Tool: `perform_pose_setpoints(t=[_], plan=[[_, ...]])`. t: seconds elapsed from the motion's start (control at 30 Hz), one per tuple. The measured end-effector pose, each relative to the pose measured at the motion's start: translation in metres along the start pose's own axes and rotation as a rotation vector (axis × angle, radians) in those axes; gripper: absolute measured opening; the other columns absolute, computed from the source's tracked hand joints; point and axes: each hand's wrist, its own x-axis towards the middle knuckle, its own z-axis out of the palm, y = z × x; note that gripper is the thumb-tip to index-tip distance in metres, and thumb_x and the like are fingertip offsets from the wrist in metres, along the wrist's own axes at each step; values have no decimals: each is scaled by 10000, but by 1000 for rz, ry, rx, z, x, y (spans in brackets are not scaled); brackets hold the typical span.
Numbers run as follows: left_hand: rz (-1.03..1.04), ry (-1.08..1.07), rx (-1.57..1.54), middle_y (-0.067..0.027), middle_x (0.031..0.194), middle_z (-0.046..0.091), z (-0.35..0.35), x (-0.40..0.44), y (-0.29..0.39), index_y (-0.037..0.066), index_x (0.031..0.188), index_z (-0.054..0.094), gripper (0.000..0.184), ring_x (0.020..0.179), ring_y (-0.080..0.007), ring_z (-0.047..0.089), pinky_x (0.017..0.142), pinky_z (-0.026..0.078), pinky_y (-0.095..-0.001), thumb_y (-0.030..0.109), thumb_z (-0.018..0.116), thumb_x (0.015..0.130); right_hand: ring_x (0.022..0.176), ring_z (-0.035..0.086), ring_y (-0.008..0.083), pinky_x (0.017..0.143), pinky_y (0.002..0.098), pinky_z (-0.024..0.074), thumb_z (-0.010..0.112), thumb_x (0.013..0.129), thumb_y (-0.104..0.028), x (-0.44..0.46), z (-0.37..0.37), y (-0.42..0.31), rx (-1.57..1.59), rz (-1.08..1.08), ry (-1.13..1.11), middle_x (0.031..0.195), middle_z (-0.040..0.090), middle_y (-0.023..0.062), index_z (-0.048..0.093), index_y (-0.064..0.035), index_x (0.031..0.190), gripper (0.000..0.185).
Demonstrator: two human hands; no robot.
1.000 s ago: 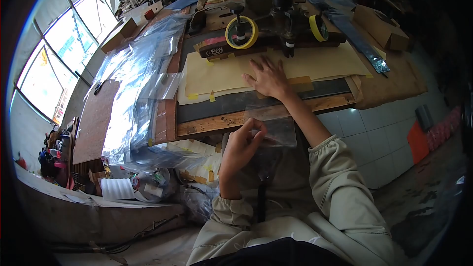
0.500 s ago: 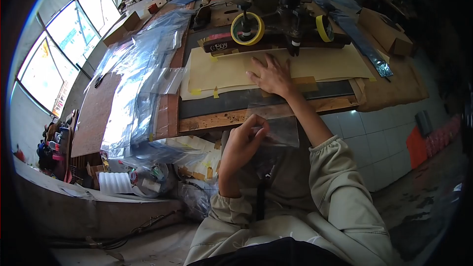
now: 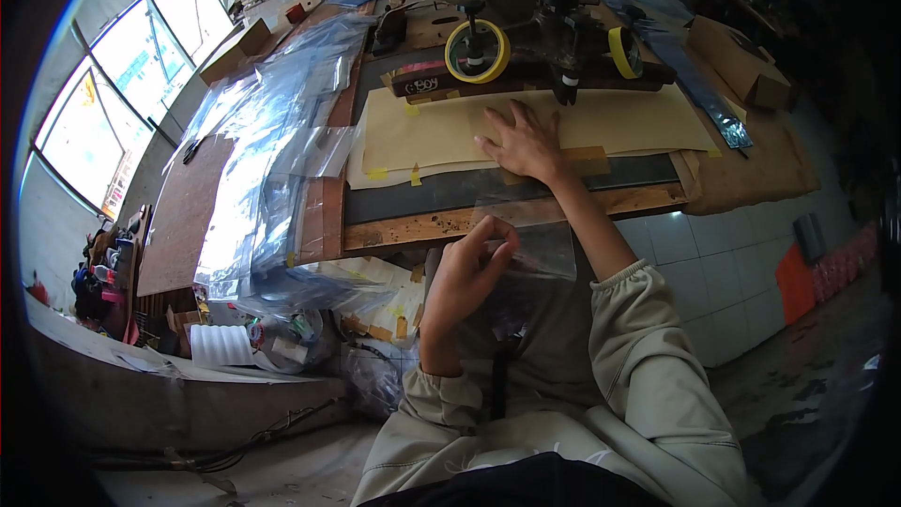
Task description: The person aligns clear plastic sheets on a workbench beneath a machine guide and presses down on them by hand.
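Note:
My right hand lies flat with fingers spread on a tan paper sheet, which rests on the dark work surface under the machine's bar. Strips of yellow tape show along the sheet's near edge. In front of the table's wooden edge, my left hand pinches a clear plastic piece that hangs by my lap, partly under my right forearm. Whether this piece is a bag or a single sheet I cannot tell.
A machine with a dark bar stands behind the sheet, carrying yellow tape rolls. Clear plastic bags cover the left side of the table. Cardboard boxes and brown paper lie at the right.
The view has shifted very slightly. Both hands keep their places, the right on the tan sheet and the left on the clear plastic.

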Motion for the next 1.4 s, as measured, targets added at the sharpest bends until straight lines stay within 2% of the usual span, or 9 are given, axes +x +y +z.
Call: perform_pose_setpoints(t=[0.23,0.43,0.53,0.73,0.83,0.93,1.03,1.13,1.4], plan=[[-14,18,-12,-91,583,547,4,-1,-1,31,922,526,74,458,-122,478,469,351,-258,37,562,858,1367,230,301,1028,696,80,387,864,-599,1,-3,1,24,-2,-28,1460,264,179,366,-205,1393,660],[-32,-22,24,-65,591,536,1,-3,1,20,926,525,73,487,-73,459,472,351,-243,33,559,863,1361,247,287,1028,690,99,383,868,-591,-1,-3,1,0,-15,5,1449,284,170,367,-204,1391,651],[-85,-62,-7,-14,602,525,-2,-2,-4,18,927,531,74,513,-22,429,467,333,-218,28,560,859,1340,296,286,1019,668,165,388,880,-573,-2,0,0,-47,-14,40,1435,309,155,368,-219,1385,617],[-82,-44,-202,36,695,539,2,2,-40,19,923,546,89,522,21,390,462,307,-186,28,570,838,1321,335,277,993,662,210,385,881,-575,-5,-1,-1,-40,-15,73,1427,334,158,396,-226,1372,602],[-44,49,-136,13,738,561,8,7,-41,17,914,552,88,516,4,410,463,323,-198,36,575,832,1321,335,288,1044,641,170,405,878,-552,-6,2,0,14,-33,125,1399,373,190,431,-169,1350,608],[-44,69,-49,-17,767,591,11,14,-34,17,912,558,94,511,-34,442,471,347,-220,50,581,827,1290,378,309,1070,551,234,459,891,-456,-1,5,5,35,-143,152,1347,434,211,474,-79,1298,555],[-81,33,44,14,815,574,10,18,-20,22,927,574,107,564,-2,402,514,347,-182,61,598,830,1268,402,322,1071,440,299,489,902,-346,-3,2,9,284,-270,104,1310,468,227,486,15,1250,501],[20,77,95,14,787,593,12,19,-26,30,922,583,120,528,-6,373,482,317,-192,77,606,814,1272,394,324,1057,385,331,495,903,-286,-4,0,10,230,-303,85,1312,461,237,462,63,1245,489],[-92,43,113,5,819,618,10,18,-19,27,924,587,119,605,-39,449,554,369,-205,59,604,810,1289,361,372,1079,425,285,444,924,-278,-15,13,-21,-72,-69,88,1339,418,268,420,89,1276,509]])
